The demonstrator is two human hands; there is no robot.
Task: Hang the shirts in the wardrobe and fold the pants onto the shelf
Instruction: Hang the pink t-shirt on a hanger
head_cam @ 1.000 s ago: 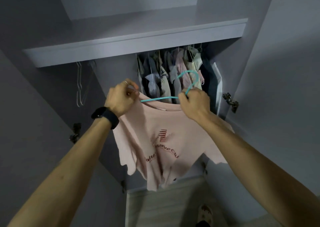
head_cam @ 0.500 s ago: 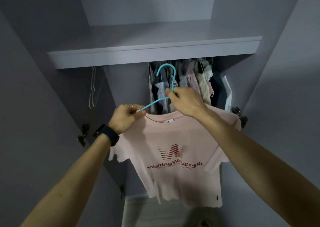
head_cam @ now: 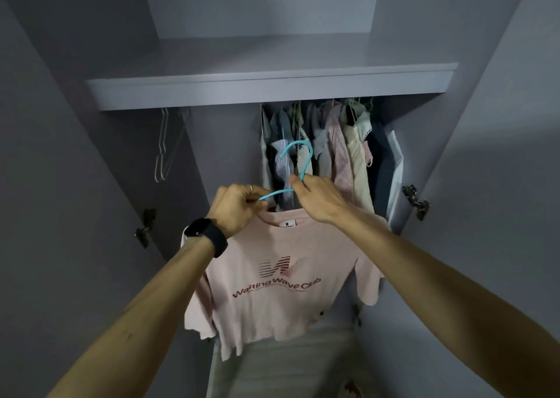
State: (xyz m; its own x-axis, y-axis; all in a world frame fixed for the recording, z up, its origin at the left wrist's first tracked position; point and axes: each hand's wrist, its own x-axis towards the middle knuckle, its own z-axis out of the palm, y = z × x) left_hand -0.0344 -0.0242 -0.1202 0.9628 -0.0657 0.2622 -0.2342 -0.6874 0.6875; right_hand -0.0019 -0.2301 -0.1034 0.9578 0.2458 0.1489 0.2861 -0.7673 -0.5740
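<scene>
Grey wardrobe point(head_cam: 272, 91) ahead; left hand point(head_cam: 235, 208), right hand point(head_cam: 318, 199) pinch teal hanger point(head_cam: 304, 155) carrying pink shirt point(head_cam: 272, 306).

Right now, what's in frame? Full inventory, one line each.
shelf: 1, grey, across the wardrobe top
hanger: 1, teal, hook up, held in front of the open wardrobe
T-shirt: 1, pale pink with red "Waiting Wave Club" print, on the hanger
hung garments: several, mixed pale and dark, in a row under the shelf, right part
wire hangers: apparently 2, pale, empty, under the shelf at left
hinges: 2 clear, dark, one on each side
smartwatch: 1, black, left wrist
ring: 1, pale, left finger
left grip: pinches the hanger's left end at the collar
right grip: holds the hanger below its hook
</scene>
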